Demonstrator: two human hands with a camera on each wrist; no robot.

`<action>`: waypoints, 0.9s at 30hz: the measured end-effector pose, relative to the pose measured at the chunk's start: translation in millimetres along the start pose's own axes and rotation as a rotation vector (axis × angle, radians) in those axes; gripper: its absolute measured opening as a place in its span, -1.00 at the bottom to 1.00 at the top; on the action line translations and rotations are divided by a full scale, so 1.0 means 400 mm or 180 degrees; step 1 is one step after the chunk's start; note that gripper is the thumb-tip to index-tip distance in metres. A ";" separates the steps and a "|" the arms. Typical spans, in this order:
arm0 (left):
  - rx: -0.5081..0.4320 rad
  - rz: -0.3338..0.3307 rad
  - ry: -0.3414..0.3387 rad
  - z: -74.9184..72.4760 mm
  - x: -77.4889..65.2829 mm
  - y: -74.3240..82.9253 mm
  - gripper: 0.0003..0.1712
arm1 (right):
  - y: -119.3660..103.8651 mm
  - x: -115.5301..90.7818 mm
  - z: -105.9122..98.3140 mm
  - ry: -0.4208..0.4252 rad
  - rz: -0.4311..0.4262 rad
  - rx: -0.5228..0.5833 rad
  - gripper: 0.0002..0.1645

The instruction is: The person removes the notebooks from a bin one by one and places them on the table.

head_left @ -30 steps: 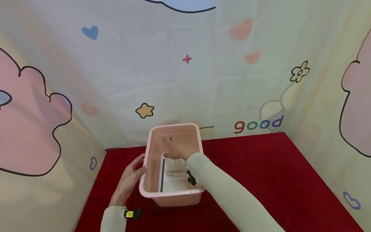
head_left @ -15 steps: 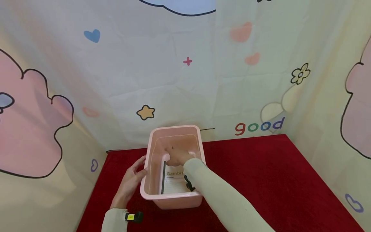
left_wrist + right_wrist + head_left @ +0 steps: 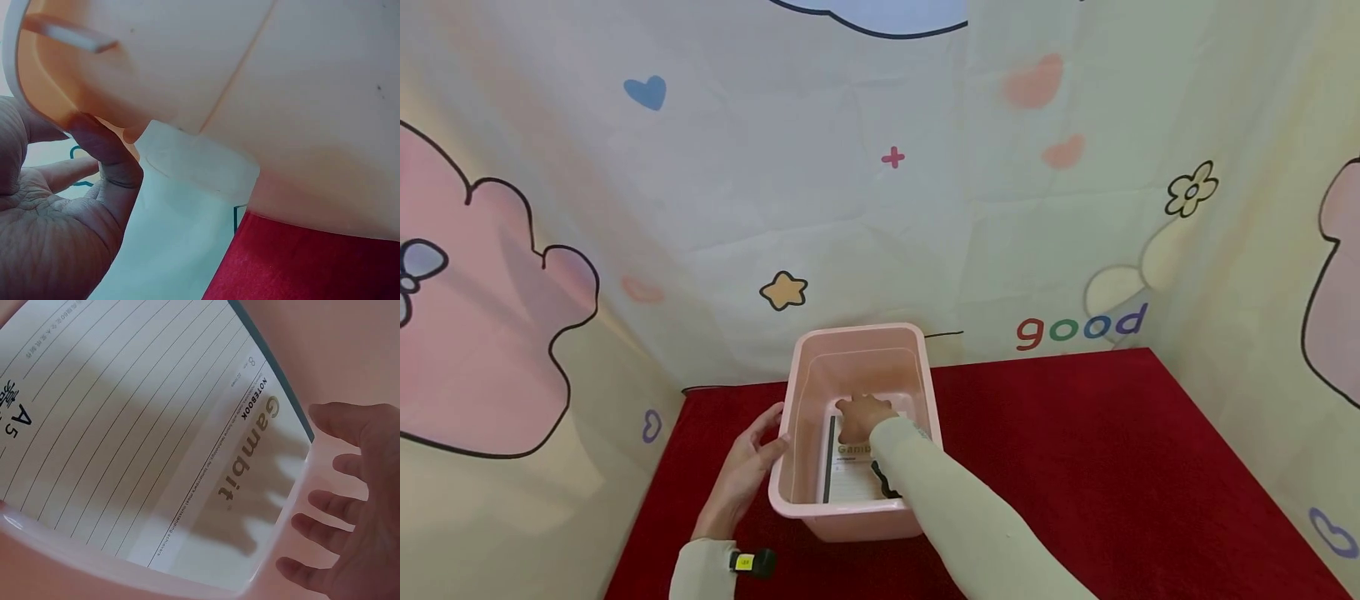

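A pink plastic bin (image 3: 861, 527) stands on the red cloth, and a notebook (image 3: 848, 479) lies flat inside it. The notebook's cover is pale and ruled, with a dark spine strip and the word "Gambit". My left hand (image 3: 741, 467) holds the bin's left rim; in the left wrist view its thumb (image 3: 109, 147) is bent against the rim's edge. Down inside the bin is my right hand (image 3: 859, 417), over the notebook's far end. The right wrist view has its fingers (image 3: 334, 537) spread and slightly bent just past the notebook's edge, holding nothing.
A red cloth (image 3: 1052, 442) covers the table. Pale printed curtains (image 3: 850, 208) with hearts, a star and the word "good" stand close behind and on both sides. The bin's walls surround my right hand, and its far side is near the back curtain.
My right hand has come from the bin's far left part toward me, onto the notebook's far end. The left hand keeps its place on the rim. The head view has shifted slightly.
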State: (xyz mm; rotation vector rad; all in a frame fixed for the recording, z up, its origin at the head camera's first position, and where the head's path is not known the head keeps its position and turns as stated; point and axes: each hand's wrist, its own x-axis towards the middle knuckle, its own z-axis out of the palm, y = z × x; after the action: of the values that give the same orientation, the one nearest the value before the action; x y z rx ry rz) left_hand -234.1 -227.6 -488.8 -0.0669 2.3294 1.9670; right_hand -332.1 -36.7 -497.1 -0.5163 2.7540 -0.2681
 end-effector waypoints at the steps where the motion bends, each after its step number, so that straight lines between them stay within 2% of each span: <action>1: 0.0008 -0.0005 -0.0004 0.001 -0.001 0.000 -0.30 | 0.000 0.000 0.003 -0.0041 0.0014 -0.0034 -0.23; 6: 0.0033 -0.0048 -0.0013 -0.002 -0.010 -0.003 -0.29 | -0.003 0.004 0.019 -0.0229 0.0000 -0.0218 -0.20; 13: -0.0015 -0.0011 -0.0037 -0.005 -0.012 -0.001 -0.30 | -0.006 0.015 0.027 -0.0206 -0.0055 -0.0259 -0.24; 16: -0.0033 -0.0025 -0.0070 -0.004 -0.013 0.001 -0.31 | -0.007 0.016 0.022 -0.0118 -0.0081 -0.0277 -0.25; 23: -0.0044 -0.0004 -0.0110 -0.002 -0.010 0.003 -0.32 | -0.008 0.022 0.015 0.0299 -0.0093 -0.0339 -0.35; 27: 0.0018 -0.0019 -0.0113 -0.002 -0.006 0.004 -0.29 | -0.003 0.029 0.013 0.0349 -0.0093 -0.0331 -0.32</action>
State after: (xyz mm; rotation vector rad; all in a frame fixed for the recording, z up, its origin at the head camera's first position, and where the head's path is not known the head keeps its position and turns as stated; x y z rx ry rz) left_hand -231.9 -228.3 -486.9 -0.0383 2.3102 1.9424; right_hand -340.3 -42.8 -505.1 -0.5853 2.8808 -0.1654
